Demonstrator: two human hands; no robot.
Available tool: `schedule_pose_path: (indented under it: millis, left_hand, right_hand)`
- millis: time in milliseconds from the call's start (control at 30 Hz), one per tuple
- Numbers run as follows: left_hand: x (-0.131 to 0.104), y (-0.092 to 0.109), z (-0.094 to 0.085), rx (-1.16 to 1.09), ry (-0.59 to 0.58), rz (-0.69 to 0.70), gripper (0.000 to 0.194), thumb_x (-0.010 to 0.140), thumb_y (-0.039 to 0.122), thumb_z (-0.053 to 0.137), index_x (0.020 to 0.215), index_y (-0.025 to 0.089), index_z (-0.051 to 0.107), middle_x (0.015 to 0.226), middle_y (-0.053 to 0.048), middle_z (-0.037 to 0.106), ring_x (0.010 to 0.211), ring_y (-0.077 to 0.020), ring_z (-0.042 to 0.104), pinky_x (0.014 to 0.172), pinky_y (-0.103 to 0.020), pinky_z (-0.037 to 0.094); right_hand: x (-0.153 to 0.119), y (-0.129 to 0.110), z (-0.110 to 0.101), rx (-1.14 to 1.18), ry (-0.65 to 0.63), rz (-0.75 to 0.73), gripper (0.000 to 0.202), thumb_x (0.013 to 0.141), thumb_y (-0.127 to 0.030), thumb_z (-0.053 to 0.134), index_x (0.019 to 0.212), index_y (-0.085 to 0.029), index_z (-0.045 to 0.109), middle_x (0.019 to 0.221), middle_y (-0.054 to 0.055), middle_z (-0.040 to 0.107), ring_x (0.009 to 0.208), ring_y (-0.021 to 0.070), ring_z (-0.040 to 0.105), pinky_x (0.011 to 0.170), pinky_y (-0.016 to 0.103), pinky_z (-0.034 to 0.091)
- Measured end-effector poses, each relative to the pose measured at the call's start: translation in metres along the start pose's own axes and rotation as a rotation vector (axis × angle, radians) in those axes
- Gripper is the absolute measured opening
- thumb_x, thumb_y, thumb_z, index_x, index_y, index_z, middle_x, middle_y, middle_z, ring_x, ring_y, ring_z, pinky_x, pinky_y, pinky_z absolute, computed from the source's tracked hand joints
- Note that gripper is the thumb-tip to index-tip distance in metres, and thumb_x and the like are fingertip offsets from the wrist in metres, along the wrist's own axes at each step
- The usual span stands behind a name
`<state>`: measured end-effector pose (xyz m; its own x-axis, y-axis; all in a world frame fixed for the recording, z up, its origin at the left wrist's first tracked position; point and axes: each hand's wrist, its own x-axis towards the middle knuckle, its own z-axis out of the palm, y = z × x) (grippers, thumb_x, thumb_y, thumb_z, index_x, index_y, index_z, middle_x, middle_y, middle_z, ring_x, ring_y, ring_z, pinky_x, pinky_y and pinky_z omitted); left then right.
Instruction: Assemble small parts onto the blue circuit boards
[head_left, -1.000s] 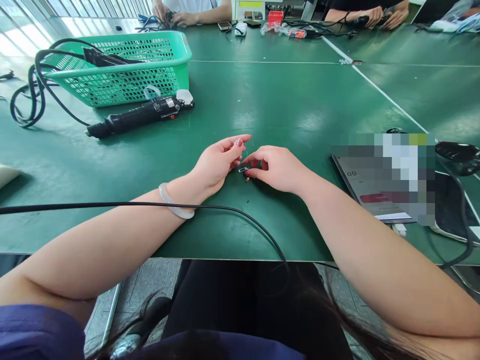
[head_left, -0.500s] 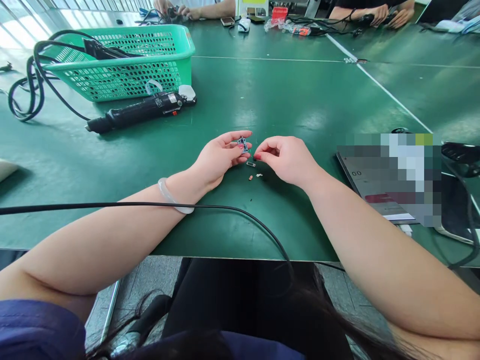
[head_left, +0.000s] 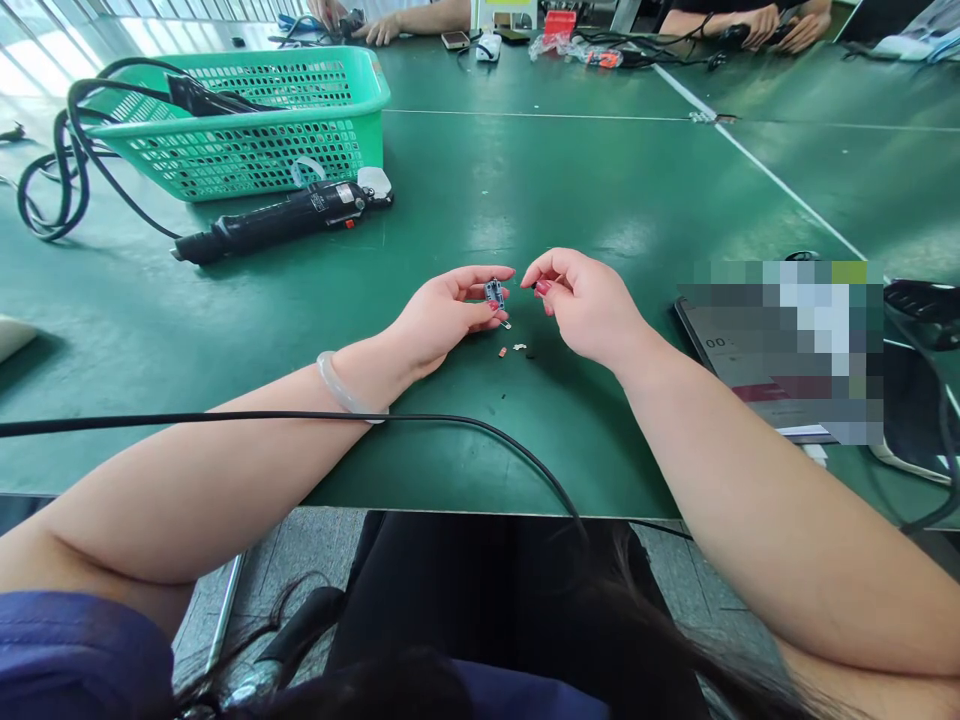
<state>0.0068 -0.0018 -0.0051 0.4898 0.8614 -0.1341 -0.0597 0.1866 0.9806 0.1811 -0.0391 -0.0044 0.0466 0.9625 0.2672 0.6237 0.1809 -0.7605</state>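
Observation:
Near the middle of the green table (head_left: 465, 220), my left hand (head_left: 446, 318) holds a small blue-grey part (head_left: 494, 292) between its thumb and fingers. To its right, my right hand (head_left: 589, 305) is raised a little, thumb and index finger pinched on a tiny dark piece (head_left: 535, 286). The two hands do not touch. Just below my left fingertips is a small metallic piece (head_left: 505, 324). A tiny orange piece (head_left: 502, 352) and a small whitish piece (head_left: 520, 347) lie on the table nearer to me.
A green basket (head_left: 247, 155) with cables stands at the left, a black electric screwdriver (head_left: 277, 222) before it. A black cable (head_left: 450, 417) crosses over my left forearm. A partly blurred tablet-like device (head_left: 742, 370) lies at the right. Other people's hands (head_left: 780, 28) work at the far edge.
My right hand has lifted up and away from the small pieces, with a tiny dark piece in its pinch. My left hand has shifted slightly right with the blue-grey part.

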Motion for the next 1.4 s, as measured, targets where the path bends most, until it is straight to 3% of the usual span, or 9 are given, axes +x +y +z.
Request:
schedule_pose_path:
  millis: [167, 333, 533, 867, 1067, 1400]
  left_hand:
    - [0.000, -0.001, 0.000, 0.026, -0.013, 0.013, 0.038, 0.077, -0.002, 0.060, 0.111, 0.013, 0.068, 0.102, -0.006, 0.067, 0.074, -0.0081, 0.065, 0.085, -0.030, 0.053]
    - [0.002, -0.003, -0.001, 0.052, -0.049, 0.062, 0.043, 0.072, -0.002, 0.065, 0.113, 0.011, 0.067, 0.095, -0.005, 0.070, 0.077, -0.0102, 0.065, 0.083, -0.029, 0.053]
    - [0.003, -0.006, -0.003, 0.086, -0.072, 0.107, 0.053, 0.067, -0.001, 0.072, 0.118, 0.011, 0.066, 0.089, -0.005, 0.072, 0.078, -0.0121, 0.065, 0.081, -0.030, 0.054]
    - [0.001, -0.004, -0.001, 0.120, -0.094, 0.127, 0.051, 0.071, 0.000, 0.070, 0.120, 0.013, 0.067, 0.091, -0.005, 0.073, 0.079, -0.0112, 0.065, 0.081, -0.030, 0.056]
    - [0.000, -0.004, -0.001, 0.186, -0.073, 0.140, 0.041, 0.080, 0.008, 0.068, 0.120, 0.015, 0.068, 0.088, -0.004, 0.073, 0.077, -0.0114, 0.067, 0.085, -0.032, 0.056]
    - [0.000, -0.002, -0.001, 0.219, -0.040, 0.157, 0.043, 0.082, 0.004, 0.065, 0.123, 0.013, 0.065, 0.086, -0.004, 0.072, 0.075, -0.0105, 0.067, 0.087, -0.033, 0.057]
  right_hand:
    - [0.000, 0.000, 0.001, 0.010, 0.021, -0.006, 0.022, 0.086, -0.017, 0.048, 0.086, -0.018, 0.070, 0.082, 0.003, 0.065, 0.078, 0.0163, 0.058, 0.077, 0.036, 0.045]
    - [-0.001, -0.001, 0.002, 0.187, 0.021, 0.053, 0.008, 0.078, -0.024, 0.068, 0.082, -0.018, 0.069, 0.077, 0.002, 0.067, 0.065, 0.0126, 0.057, 0.068, 0.033, 0.048]
    - [-0.001, -0.005, 0.006, 0.404, -0.005, 0.217, 0.023, 0.063, -0.030, 0.084, 0.072, -0.017, 0.067, 0.061, 0.000, 0.062, 0.058, 0.0111, 0.055, 0.059, 0.030, 0.046]
    - [-0.002, -0.003, 0.010, 0.570, -0.015, 0.284, 0.036, 0.047, -0.036, 0.091, 0.064, -0.017, 0.065, 0.069, 0.001, 0.065, 0.060, 0.0083, 0.050, 0.058, 0.028, 0.044]
    - [-0.004, -0.006, 0.010, 0.502, -0.010, 0.260, 0.034, 0.050, -0.038, 0.089, 0.068, -0.018, 0.069, 0.067, 0.001, 0.065, 0.064, 0.0132, 0.057, 0.060, 0.032, 0.047]
    - [-0.005, -0.006, 0.010, 0.411, 0.046, 0.204, 0.016, 0.069, -0.030, 0.080, 0.074, -0.017, 0.074, 0.068, 0.002, 0.066, 0.058, 0.0090, 0.049, 0.061, 0.030, 0.045]
